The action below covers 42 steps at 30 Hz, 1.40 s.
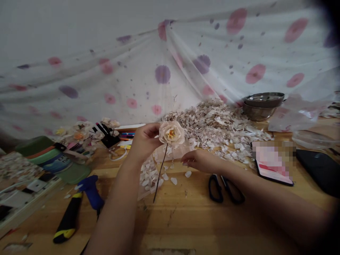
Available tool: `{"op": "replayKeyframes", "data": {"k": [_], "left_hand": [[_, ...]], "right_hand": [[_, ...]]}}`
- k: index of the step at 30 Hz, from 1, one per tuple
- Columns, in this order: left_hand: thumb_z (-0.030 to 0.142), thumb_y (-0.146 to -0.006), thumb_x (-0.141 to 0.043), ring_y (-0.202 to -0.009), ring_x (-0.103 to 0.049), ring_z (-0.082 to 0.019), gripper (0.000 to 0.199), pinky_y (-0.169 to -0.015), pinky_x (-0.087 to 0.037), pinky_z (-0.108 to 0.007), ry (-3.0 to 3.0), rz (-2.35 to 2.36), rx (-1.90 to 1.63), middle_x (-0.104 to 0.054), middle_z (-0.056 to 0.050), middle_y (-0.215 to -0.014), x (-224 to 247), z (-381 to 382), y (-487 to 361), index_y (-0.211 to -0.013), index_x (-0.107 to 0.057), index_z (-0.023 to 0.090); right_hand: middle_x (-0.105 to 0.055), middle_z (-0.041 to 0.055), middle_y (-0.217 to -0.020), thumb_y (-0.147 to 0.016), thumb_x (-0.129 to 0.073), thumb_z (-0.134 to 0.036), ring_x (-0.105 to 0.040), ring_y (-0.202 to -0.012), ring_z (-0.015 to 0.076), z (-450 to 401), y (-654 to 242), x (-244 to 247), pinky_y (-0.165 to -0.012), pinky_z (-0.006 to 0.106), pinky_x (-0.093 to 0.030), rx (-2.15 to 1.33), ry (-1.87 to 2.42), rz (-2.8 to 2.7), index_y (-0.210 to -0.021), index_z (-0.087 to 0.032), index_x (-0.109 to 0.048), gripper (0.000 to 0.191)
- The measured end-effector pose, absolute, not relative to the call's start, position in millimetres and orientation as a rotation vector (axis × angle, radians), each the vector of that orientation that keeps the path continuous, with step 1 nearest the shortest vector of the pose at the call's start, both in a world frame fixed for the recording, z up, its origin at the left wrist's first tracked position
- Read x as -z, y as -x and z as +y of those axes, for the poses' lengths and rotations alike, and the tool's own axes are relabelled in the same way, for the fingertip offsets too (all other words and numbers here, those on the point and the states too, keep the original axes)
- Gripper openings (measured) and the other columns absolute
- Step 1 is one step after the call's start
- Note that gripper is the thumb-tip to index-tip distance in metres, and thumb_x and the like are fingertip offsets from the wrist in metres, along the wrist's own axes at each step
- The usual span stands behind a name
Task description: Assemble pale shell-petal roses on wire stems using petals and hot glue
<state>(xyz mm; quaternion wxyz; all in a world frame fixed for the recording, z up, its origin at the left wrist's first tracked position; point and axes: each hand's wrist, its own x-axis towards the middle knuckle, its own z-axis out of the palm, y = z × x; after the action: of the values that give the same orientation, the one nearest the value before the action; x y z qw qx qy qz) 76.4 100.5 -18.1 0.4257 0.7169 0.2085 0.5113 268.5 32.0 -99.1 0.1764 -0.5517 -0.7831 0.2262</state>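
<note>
Green bottle (60, 161) left of flower, label partly readable: "EX…", "TU…". Flower (172, 136) pale cream-pink, thin ruffled petals, yellow centre, slim dark stem; above wooden tabletop (191, 216). My left hand (147, 138) grasps it by petal edge. My right hand (200, 160) right of flower, fingers loosely bent; can't tell if pinching anything. Flaky petal heap (212, 118) behind flower. Black-handled scissors (226, 184) nearer me, right of flower.
</note>
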Motion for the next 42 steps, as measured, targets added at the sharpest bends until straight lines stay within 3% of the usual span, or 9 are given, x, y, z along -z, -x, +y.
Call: {"op": "replayKeyframes", "data": {"k": [8, 15, 27, 32, 37, 42], "left_hand": [[0.018, -0.045, -0.082, -0.060, -0.060, -0.014, 0.020, -0.059, -0.050, -0.025, -1.786, 0.503, -1.287, -0.067, 0.002, -0.062, 16, 99, -76, -0.058, -0.067, 0.016], [0.018, -0.047, -0.082, -0.061, -0.059, -0.013, 0.020, -0.060, -0.049, -0.025, -1.793, 0.497, -1.274, -0.066, 0.002, -0.062, 17, 100, -75, -0.058, -0.066, 0.016], [0.017, -0.046, -0.084, -0.064, -0.063, -0.015, 0.024, -0.065, -0.052, -0.028, -1.775, 0.478, -1.275, -0.071, 0.001, -0.068, 17, 102, -75, -0.065, -0.070, 0.017], [0.016, -0.044, -0.085, -0.064, -0.064, -0.015, 0.026, -0.064, -0.052, -0.027, -1.750, 0.473, -1.275, -0.072, 0.001, -0.068, 17, 101, -76, -0.065, -0.071, 0.018], [0.023, -0.043, -0.088, -0.065, -0.065, -0.017, 0.029, -0.066, -0.053, -0.029, -1.784, 0.458, -1.210, -0.072, -0.001, -0.068, 19, 99, -81, -0.067, -0.072, 0.017], [0.022, -0.047, -0.087, -0.064, -0.065, -0.016, 0.025, -0.066, -0.053, -0.027, -1.823, 0.415, -1.185, -0.071, 0.000, -0.064, 21, 98, -82, -0.068, -0.073, 0.018]], "right_hand": [[-0.073, 0.0057, -0.091, -0.069, -0.065, -0.020, -0.065, -0.080, 0.0196, 29, -269, 105, -0.069, 0.024, -0.044, -0.574, 1.672, -2.425, -0.088, -0.020, -0.074, 0.021], [-0.071, 0.0101, -0.096, -0.073, -0.061, -0.026, -0.064, -0.085, 0.0229, 22, -255, 108, -0.071, 0.027, -0.043, -0.443, 1.787, -2.407, -0.089, -0.017, -0.070, 0.020], [-0.073, 0.0040, -0.085, -0.077, -0.053, -0.017, -0.065, -0.072, 0.0154, 29, -263, 103, -0.057, 0.021, -0.039, -0.503, 1.865, -2.308, -0.088, -0.019, -0.071, 0.021], [-0.072, 0.0151, -0.092, -0.086, -0.050, -0.039, -0.067, -0.083, 0.0272, 20, -245, 106, -0.064, 0.030, -0.044, -0.355, 1.928, -2.284, -0.088, -0.013, -0.069, 0.032], [-0.070, 0.0228, -0.095, -0.088, -0.052, -0.039, -0.066, -0.090, 0.0320, 16, -225, 117, -0.075, 0.038, -0.048, -0.320, 1.944, -2.292, -0.085, -0.008, -0.069, 0.036], [-0.069, 0.0074, -0.089, -0.091, -0.055, -0.034, -0.064, -0.086, 0.0183, 21, -230, 127, -0.082, 0.039, -0.049, -0.464, 1.926, -2.145, -0.082, -0.013, -0.065, 0.025]]}}
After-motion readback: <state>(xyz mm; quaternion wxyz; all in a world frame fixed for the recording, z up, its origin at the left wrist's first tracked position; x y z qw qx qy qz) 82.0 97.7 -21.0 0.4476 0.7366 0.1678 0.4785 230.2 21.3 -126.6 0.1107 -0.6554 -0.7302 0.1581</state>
